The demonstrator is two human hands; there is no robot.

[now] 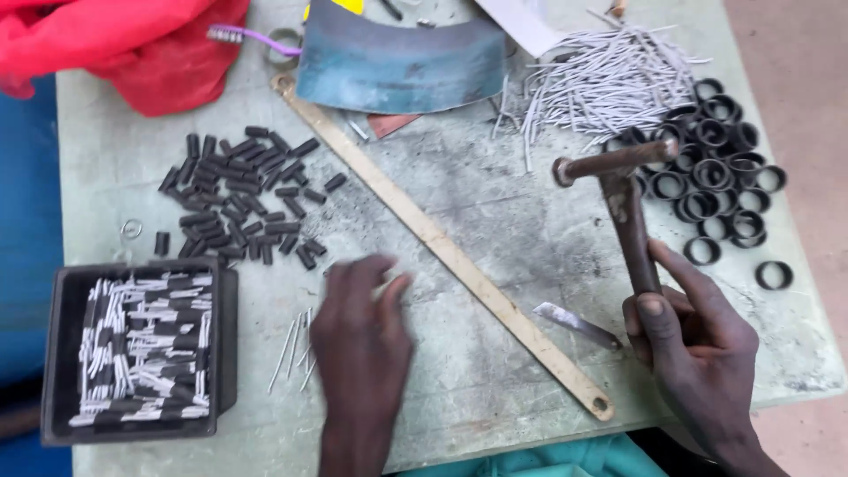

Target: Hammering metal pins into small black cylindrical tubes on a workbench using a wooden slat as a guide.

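My right hand (693, 340) grips the handle of a rusty metal hammer (618, 190), whose head is raised above the table near a pile of black rings (720, 172). My left hand (362, 340) is blurred and lies palm down on the table, fingers spread, just right of a few thin grey pins (296, 353). Whether it holds anything is hidden. A heap of short black tubes (238, 199) lies up and left of it. A black tray (57, 353) at the lower left holds several tubes fitted with pins.
A long tan metal strip (442, 243) crosses the grey table (495, 203) diagonally. A small blade (574, 322) lies beside my right hand. A heap of grey pins (609, 79), a curved blue metal sheet (397, 57) and red cloth (132, 44) lie at the back.
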